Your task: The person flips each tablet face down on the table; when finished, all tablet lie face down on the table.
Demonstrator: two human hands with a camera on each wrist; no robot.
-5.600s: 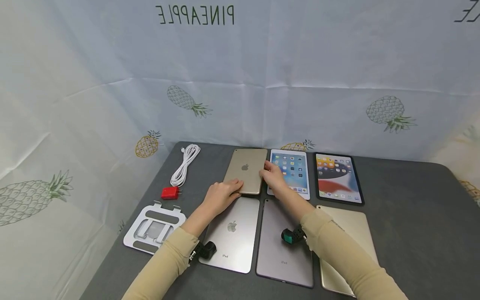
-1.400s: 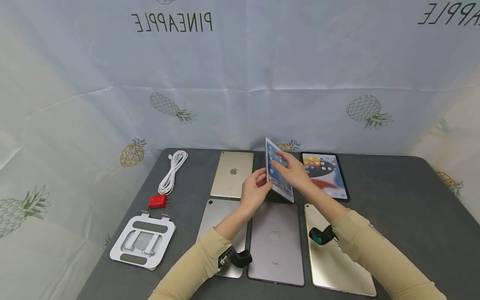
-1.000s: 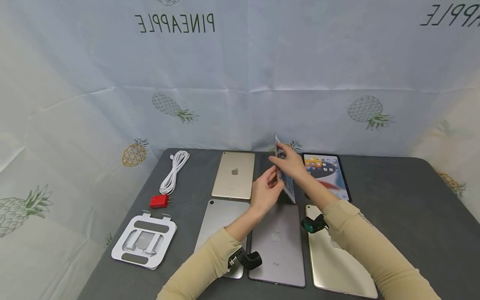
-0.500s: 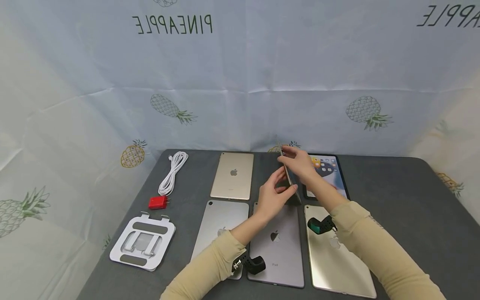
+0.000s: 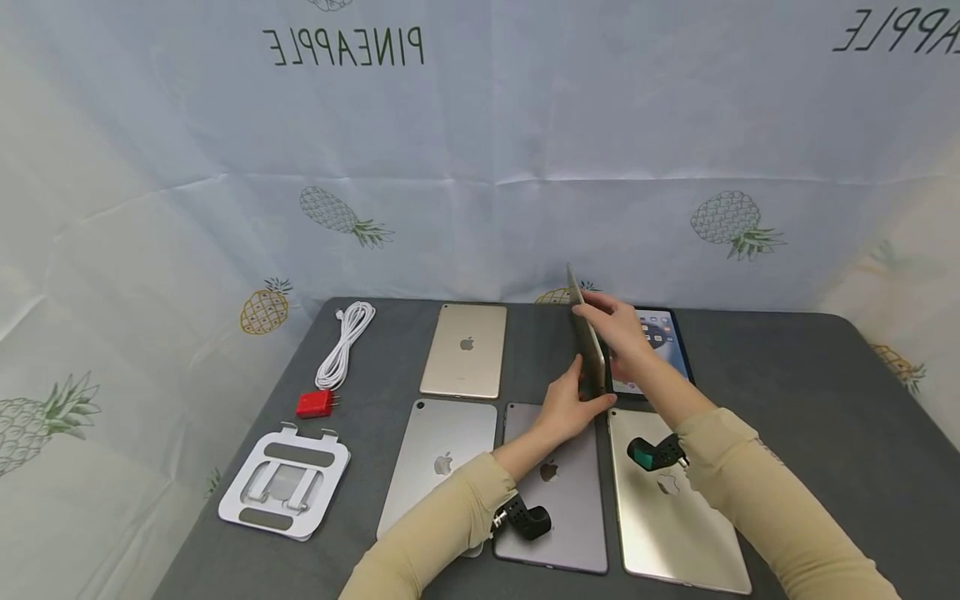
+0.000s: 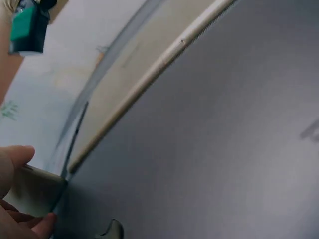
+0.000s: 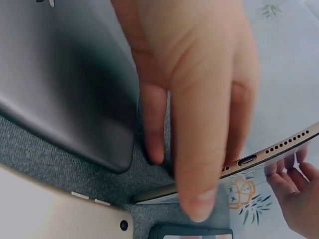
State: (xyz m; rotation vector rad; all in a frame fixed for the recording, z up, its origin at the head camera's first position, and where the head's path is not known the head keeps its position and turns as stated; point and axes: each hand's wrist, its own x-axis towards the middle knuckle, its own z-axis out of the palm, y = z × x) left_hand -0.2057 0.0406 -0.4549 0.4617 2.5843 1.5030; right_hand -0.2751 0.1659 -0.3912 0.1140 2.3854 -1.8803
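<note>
A thin white-fronted tablet [image 5: 588,343] stands tilted on its long edge above the grey table, its shaded back turned to the left. My left hand [image 5: 567,407] pinches its lower end between thumb and fingers. Higher up, my right hand [image 5: 617,335] holds its edge, thumb on the near side. In the right wrist view the left hand [image 7: 199,94] fills the middle, beside the tablet's gold port edge [image 7: 279,152]; the right hand [image 7: 299,191] grips farther along. The left wrist view catches left-hand fingertips [image 6: 46,226] under a corner of the tablet [image 6: 37,189].
A gold tablet [image 5: 465,350] lies face down at the back. Silver [image 5: 431,450], grey [image 5: 555,500] and larger gold [image 5: 678,517] tablets lie in front. A lit black-rimmed tablet [image 5: 667,342], a white cable [image 5: 345,346], a red charger [image 5: 315,404] and a folding stand [image 5: 285,483] surround them.
Earliest, both hands were at the gold tablet while the white-fronted one lay screen up. That one has since been lifted, turned past edge-on and shifted right, so its back now shows instead of its screen.
</note>
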